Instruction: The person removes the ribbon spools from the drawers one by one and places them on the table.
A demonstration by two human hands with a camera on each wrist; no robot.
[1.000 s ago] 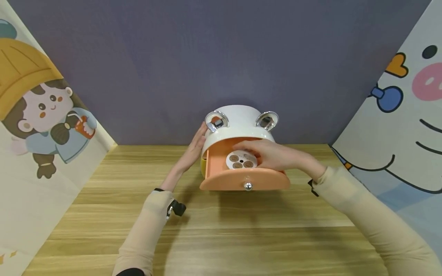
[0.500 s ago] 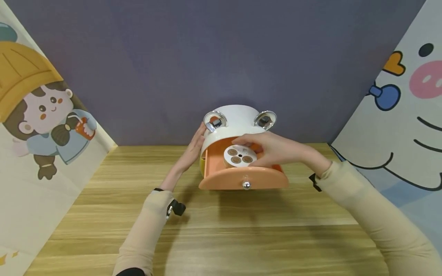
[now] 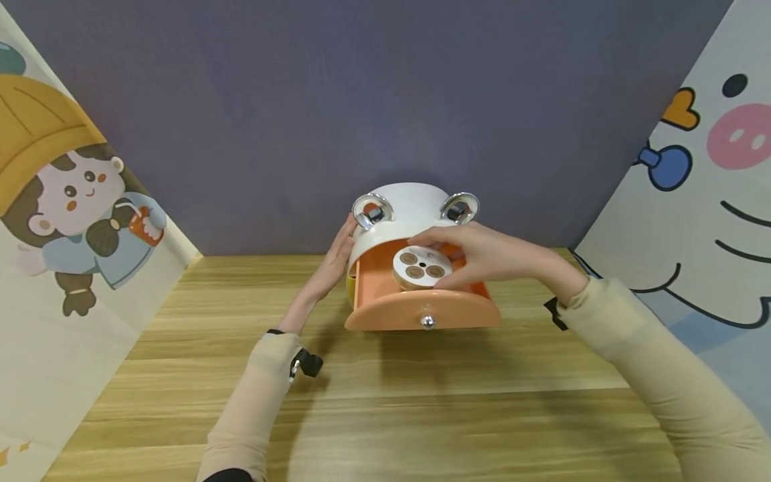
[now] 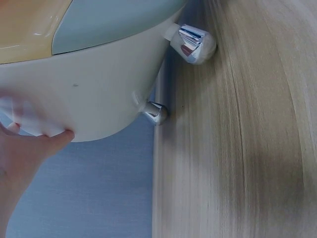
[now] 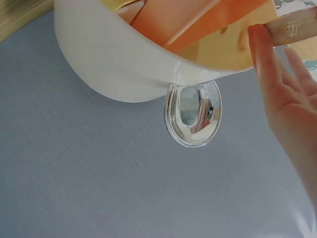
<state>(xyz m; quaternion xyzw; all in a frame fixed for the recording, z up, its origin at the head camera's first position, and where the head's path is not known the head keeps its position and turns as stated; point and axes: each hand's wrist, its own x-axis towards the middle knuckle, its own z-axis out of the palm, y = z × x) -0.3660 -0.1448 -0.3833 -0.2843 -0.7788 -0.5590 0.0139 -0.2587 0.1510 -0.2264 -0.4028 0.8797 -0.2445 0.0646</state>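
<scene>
A white rounded cabinet with two chrome ear-shaped rings stands on the table, its orange drawer pulled out. Over that drawer my right hand pinches a round, thick wooden disc between thumb and fingers. The disc has a white top with several brown circles and a small dark hole in its middle; in the right wrist view its wooden side bears a pale scribbled mark. My left hand rests against the cabinet's left side with its fingers extended. In the left wrist view those fingertips touch the white shell.
A silver knob sits on the drawer front. Chrome feet hold the cabinet above the wooden table. Behind rises a grey-blue wall panel, and cartoon-printed panels stand at the left and right.
My right hand has raised the disc a little from low in the drawer, so more of its wooden side shows. My left hand stays against the cabinet.
</scene>
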